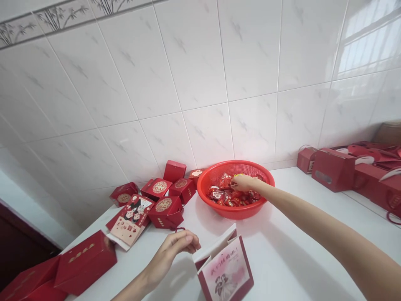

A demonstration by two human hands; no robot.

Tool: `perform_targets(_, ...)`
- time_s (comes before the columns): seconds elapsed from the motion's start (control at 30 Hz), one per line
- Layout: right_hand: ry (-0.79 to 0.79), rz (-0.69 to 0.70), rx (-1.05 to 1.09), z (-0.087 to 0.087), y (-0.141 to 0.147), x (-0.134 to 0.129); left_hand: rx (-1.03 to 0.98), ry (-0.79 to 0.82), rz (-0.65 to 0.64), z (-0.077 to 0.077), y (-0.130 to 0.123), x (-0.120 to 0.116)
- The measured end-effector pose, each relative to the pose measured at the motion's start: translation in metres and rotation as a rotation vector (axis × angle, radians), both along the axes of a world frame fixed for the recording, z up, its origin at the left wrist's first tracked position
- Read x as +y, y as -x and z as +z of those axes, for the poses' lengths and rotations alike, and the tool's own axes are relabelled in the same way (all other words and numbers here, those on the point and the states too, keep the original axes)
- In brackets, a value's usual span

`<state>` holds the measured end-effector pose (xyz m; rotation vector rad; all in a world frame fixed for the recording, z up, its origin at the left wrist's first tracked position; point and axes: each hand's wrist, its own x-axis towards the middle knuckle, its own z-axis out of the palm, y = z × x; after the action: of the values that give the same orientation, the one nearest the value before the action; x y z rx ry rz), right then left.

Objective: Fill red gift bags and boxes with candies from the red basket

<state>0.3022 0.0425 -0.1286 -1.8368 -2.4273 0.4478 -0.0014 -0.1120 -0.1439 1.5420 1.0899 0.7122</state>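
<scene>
My right hand (pixel 241 182) reaches into a red plastic colander basket (pixel 216 206) with its fingers drawn together on a red-wrapped candy packet (pixel 225 181). More red candy packets (pixel 216 195) lie beneath and around it. A gift box (pixel 227 271) stands upright in front of me, its top open and its pink front printed with a couple and lettering. Beside its left top edge, my left hand (pixel 175 246) is bent, fingers together, with the fingertips at the box's white flap. How firmly they hold the flap is hard to see.
Several red gift boxes (pixel 166 211) are grouped left of the basket, against the tiled wall (pixel 206 133). Larger red boxes (pixel 86 261) sit at the lower left. Red boxes with handles (pixel 333 169) line the right side of the white table (pixel 282 234).
</scene>
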Motion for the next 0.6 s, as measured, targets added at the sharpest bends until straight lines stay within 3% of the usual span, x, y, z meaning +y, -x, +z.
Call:
perform_targets(0.33,0.04,-0.173,0.259,-0.014,-0.031,0.014,0.047,0.023,0.038,-0.013,0.014,0.021)
perform_targets(0.5,0.057,-0.199,0.273,-0.018,-0.028,0.021,0.141,-0.178,0.015,0.014,-0.004,0.043)
perform_targets(0.6,0.067,-0.202,0.244,-0.022,-0.026,0.026,0.238,-0.39,-0.101,0.038,-0.029,0.068)
